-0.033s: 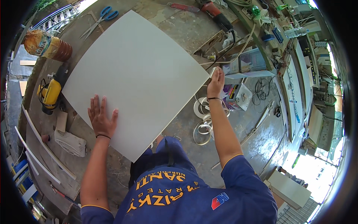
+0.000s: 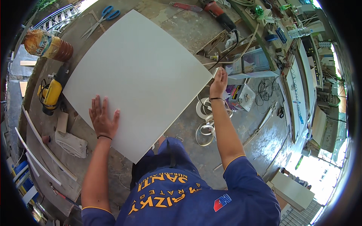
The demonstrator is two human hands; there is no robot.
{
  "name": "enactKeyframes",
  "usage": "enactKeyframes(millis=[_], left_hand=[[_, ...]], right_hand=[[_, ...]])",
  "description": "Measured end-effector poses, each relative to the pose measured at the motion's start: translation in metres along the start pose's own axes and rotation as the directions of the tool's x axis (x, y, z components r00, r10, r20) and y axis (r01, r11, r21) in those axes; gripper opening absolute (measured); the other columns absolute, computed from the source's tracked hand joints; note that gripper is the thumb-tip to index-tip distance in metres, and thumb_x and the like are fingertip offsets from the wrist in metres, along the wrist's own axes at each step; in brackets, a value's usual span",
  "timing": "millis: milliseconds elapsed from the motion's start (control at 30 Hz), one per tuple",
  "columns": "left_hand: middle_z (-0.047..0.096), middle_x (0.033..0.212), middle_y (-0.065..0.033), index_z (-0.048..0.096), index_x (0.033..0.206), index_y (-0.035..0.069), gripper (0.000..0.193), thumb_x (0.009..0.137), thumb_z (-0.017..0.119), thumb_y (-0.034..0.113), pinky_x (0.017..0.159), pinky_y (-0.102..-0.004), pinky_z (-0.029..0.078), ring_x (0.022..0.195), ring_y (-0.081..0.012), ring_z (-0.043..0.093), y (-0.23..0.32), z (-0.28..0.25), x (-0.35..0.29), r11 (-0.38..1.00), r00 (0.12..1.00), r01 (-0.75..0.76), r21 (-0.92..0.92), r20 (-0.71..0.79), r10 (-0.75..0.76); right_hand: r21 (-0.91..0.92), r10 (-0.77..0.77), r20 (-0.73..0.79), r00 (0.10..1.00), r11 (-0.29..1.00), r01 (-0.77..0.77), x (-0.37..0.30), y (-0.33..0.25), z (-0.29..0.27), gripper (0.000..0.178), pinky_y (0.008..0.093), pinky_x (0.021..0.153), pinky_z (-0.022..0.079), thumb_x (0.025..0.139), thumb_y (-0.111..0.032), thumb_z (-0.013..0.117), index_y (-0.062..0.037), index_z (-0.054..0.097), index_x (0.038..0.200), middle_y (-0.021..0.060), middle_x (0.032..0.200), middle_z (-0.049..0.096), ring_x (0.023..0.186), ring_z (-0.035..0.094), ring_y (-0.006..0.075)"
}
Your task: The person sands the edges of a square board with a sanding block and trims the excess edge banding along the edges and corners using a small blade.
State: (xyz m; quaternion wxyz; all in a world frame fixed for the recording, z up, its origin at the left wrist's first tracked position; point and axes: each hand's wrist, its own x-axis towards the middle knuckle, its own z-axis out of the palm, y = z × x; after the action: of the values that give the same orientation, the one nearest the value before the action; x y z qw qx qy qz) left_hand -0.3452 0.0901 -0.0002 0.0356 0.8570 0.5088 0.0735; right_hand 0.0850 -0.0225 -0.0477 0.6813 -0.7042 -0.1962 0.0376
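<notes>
A large white square board point(image 2: 139, 75) lies turned cornerwise on the workbench, its near corner above my lap. My left hand point(image 2: 103, 118) rests flat on the board near its lower left edge, fingers spread. At the board's right corner my right hand point(image 2: 218, 83) is closed, thumb and fingers pinching a small white flat piece point(image 2: 215, 72). That piece is mostly hidden by the fingers, so its exact kind does not show. Below the right hand, coils of pale edging strip point(image 2: 203, 140) hang or lie beside the bench.
Blue-handled scissors point(image 2: 101, 22), a brown-filled bottle point(image 2: 49, 46) and a yellow heat gun point(image 2: 52, 92) lie left of the board. A red-and-black power tool point(image 2: 218, 17) sits at the far edge. A metal can point(image 2: 243, 98) stands right; long white strips point(image 2: 49, 150) lie lower left.
</notes>
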Motion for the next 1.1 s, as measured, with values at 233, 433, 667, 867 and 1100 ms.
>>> enactKeyframes(millis=[233, 433, 667, 867, 1100], left_hand=[[0.028, 0.153, -0.011, 0.039, 0.143, 0.02, 0.066, 0.087, 0.056, 0.05, 0.113, -0.0528, 0.02, 0.143, -0.0312, 0.023, 0.0, 0.001, 0.0, 1.0, 1.0, 0.015, 0.018, 0.007, -0.015], [0.025, 0.155, -0.007, 0.037, 0.145, 0.022, 0.065, 0.089, 0.052, 0.05, 0.115, -0.0508, 0.019, 0.144, -0.0281, 0.021, 0.003, 0.002, 0.0, 0.998, 0.999, 0.034, 0.058, 0.026, -0.036], [0.027, 0.154, -0.0112, 0.038, 0.144, 0.02, 0.066, 0.089, 0.05, 0.054, 0.115, -0.0515, 0.017, 0.144, -0.0293, 0.021, 0.004, -0.001, 0.001, 0.997, 0.998, 0.041, 0.063, 0.049, -0.044], [0.027, 0.154, -0.0078, 0.039, 0.144, 0.021, 0.064, 0.09, 0.051, 0.053, 0.114, -0.0514, 0.019, 0.144, -0.0279, 0.022, 0.004, 0.001, 0.001, 0.998, 0.999, 0.044, 0.046, 0.019, -0.045], [0.027, 0.154, -0.008, 0.04, 0.143, 0.021, 0.065, 0.089, 0.051, 0.056, 0.114, -0.0534, 0.017, 0.144, -0.0271, 0.021, 0.006, -0.001, 0.0, 0.997, 0.997, 0.071, 0.015, 0.026, -0.071]], right_hand=[[-0.168, 0.093, -0.131, 0.987, 0.979, -0.115, -0.009, -0.003, 0.004, 0.028, 0.022, 0.061, 0.037, 0.097, -0.024, 0.056, -0.0015, 0.059, 0.114, -0.0031, 0.078, 0.051, 0.067, 0.042, 0.0062], [-0.166, 0.04, -0.167, 0.985, 0.984, -0.068, -0.01, -0.004, 0.006, 0.029, 0.0236, 0.062, 0.04, 0.096, -0.024, 0.058, -0.0015, 0.058, 0.115, -0.0001, 0.08, 0.056, 0.068, 0.046, 0.007], [-0.159, 0.209, -0.134, 0.969, 0.96, -0.229, -0.026, -0.005, 0.0, 0.028, 0.0239, 0.064, 0.043, 0.096, -0.023, 0.057, -0.0018, 0.057, 0.114, 0.0031, 0.086, 0.06, 0.071, 0.051, 0.0095], [-0.11, 0.167, -0.151, 0.974, 0.977, -0.185, -0.067, -0.012, 0.005, 0.026, 0.0225, 0.058, 0.04, 0.096, -0.021, 0.056, -0.0027, 0.057, 0.115, 0.0, 0.08, 0.057, 0.065, 0.047, 0.006], [0.025, 0.258, -0.114, 0.959, 0.966, -0.257, -0.129, -0.034, 0.014, 0.026, 0.0198, 0.049, 0.033, 0.098, -0.02, 0.054, -0.0048, 0.053, 0.119, -0.0038, 0.073, 0.05, 0.057, 0.041, 0.0025]])
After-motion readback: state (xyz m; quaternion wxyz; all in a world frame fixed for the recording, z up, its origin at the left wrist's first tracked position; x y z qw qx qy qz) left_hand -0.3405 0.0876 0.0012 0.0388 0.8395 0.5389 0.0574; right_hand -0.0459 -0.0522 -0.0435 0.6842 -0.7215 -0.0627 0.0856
